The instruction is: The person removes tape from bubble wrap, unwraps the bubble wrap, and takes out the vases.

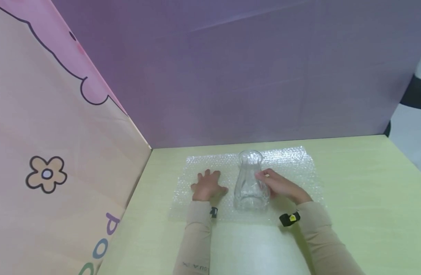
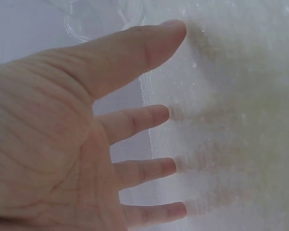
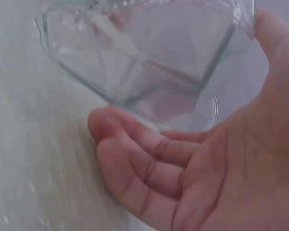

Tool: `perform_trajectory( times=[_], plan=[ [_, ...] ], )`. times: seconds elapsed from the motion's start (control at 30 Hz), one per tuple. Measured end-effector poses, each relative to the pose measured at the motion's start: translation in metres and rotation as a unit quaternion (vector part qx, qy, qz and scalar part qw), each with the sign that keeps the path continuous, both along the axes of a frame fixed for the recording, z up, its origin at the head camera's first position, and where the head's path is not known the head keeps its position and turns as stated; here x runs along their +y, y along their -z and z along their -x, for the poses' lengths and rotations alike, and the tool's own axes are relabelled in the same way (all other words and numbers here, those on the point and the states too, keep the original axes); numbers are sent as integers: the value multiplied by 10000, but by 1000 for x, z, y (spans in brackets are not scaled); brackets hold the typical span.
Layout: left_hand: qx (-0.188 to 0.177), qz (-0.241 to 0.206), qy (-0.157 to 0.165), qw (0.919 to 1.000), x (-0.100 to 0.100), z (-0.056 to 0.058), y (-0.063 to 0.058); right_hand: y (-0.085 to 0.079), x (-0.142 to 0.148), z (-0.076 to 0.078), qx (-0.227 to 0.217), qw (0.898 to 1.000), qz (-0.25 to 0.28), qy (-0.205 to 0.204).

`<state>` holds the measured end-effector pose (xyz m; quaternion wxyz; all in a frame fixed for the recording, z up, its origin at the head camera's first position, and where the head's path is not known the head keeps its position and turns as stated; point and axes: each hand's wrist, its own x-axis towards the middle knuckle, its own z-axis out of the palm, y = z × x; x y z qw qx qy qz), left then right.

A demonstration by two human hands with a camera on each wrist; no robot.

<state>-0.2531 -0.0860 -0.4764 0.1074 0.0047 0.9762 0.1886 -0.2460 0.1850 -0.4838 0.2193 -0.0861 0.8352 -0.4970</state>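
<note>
A clear glass carafe (image 1: 250, 187) with faceted sides is over a sheet of bubble wrap (image 1: 227, 163), its flared mouth farther from me than its wide base. My right hand (image 1: 280, 186) holds the carafe by its right side, thumb on one face and fingers curled around the other. Close up in the right wrist view, the glass (image 3: 154, 57) rises above the curled fingers (image 3: 130, 168). To the left, my left hand (image 1: 207, 186) rests on the bubble wrap with its fingers spread and straight. The left wrist view shows the fingertips (image 2: 164, 165) against the plastic.
The bubble wrap lies spread on a pale yellow-green table (image 1: 361, 183). Behind the table stands a purple panel (image 1: 248, 76). A printed panel (image 1: 59, 133) with a flower and letters borders the left side. A white and black shape (image 1: 411, 114) shows at far right.
</note>
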Motion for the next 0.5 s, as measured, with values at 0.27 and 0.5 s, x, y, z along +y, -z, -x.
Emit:
perform_trajectory(
  times=[0.27, 0.5],
  plan=[
    [70, 25, -12, 10000, 1, -2, 0, 0, -5, 0, -162, 9998, 5, -84],
    [91, 13, -35, 10000, 2, -2, 0, 2, -4, 3, -240, 9995, -47, -210]
  ],
)
